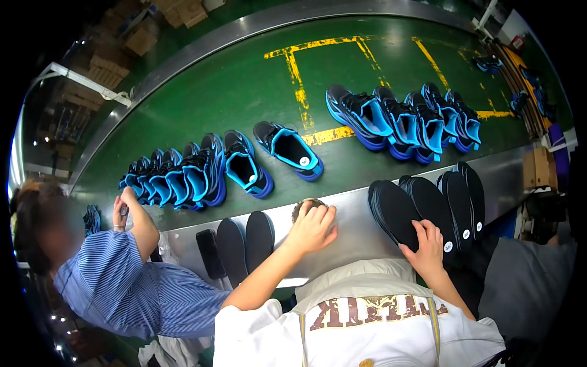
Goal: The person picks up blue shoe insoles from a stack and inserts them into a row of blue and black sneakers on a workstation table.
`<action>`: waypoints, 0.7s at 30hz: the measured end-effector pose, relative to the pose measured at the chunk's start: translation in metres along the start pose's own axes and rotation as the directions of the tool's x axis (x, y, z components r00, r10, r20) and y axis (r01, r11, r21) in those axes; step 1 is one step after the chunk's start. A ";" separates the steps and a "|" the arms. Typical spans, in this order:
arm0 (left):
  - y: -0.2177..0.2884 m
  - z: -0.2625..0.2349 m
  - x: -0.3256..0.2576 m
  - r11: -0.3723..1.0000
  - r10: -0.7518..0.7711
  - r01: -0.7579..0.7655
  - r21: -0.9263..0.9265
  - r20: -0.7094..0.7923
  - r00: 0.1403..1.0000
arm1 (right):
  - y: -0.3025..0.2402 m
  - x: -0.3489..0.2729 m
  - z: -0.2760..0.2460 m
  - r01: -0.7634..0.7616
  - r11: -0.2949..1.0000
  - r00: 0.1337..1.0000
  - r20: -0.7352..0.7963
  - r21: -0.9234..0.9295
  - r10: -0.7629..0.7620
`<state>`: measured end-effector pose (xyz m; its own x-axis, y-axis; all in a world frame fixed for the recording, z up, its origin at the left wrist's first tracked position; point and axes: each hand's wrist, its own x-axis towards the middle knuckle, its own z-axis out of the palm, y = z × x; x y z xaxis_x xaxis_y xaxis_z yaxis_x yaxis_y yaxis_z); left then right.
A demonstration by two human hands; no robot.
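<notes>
My left hand (313,229) bends its fingers over a small round dark-brown thing (304,208) on the metal edge of the bench; its kind is hard to make out. At the right, my right hand (427,249) grips the heel end of the front black insole (391,211) in a stack, thumb on one side and fingers on the other. More black insoles (454,208) lie beside it, some with a round white sticker at the heel. Beyond my left hand, a single black-and-blue shoe (292,151) stands on the green surface, its opening toward me.
A row of black-and-blue shoes (183,177) stands at the left, another group (409,122) at the right. Two more black insoles (244,244) and a dark oblong thing (210,254) lie left of my arm. A co-worker in blue stripes (128,275) works close on my left.
</notes>
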<state>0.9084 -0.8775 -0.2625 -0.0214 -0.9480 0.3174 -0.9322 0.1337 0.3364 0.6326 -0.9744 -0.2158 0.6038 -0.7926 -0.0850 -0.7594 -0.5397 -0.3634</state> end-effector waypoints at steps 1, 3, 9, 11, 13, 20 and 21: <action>0.001 0.002 -0.001 0.999 0.017 -0.017 0.037 -0.004 1.000 | 0.000 0.000 -0.001 0.008 1.000 1.000 -0.013 -0.019 -0.009; 0.004 0.005 -0.001 0.993 0.051 -0.050 0.111 -0.009 0.999 | 0.001 0.002 -0.004 0.024 0.998 0.999 -0.036 -0.058 -0.027; 0.031 0.017 -0.012 0.997 -0.020 0.038 -0.063 0.263 0.964 | 0.008 0.006 -0.008 0.057 0.993 0.998 0.033 -0.105 -0.054; 0.065 0.023 -0.011 0.999 -0.012 0.022 -0.043 0.217 0.976 | 0.011 0.004 -0.014 0.041 0.991 0.998 0.044 -0.123 -0.036; 0.087 0.026 -0.007 0.997 -0.047 0.054 -0.050 0.125 0.991 | 0.013 0.001 -0.017 0.031 0.991 0.998 0.053 -0.132 -0.024; 0.020 -0.003 0.090 0.985 -0.044 0.003 -0.172 -0.237 0.970 | 0.018 0.007 -0.059 0.022 0.955 0.995 -0.098 0.295 0.007; 0.000 0.005 0.111 0.977 -0.142 0.101 -0.190 -0.216 0.966 | 0.029 0.015 -0.066 0.050 0.940 0.994 -0.104 0.336 -0.015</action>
<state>0.9045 -0.9842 -0.2313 0.1896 -0.8727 0.4500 -0.8438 0.0895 0.5291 0.6039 -1.0210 -0.1668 0.5872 -0.8093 0.0173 -0.6028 -0.4514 -0.6579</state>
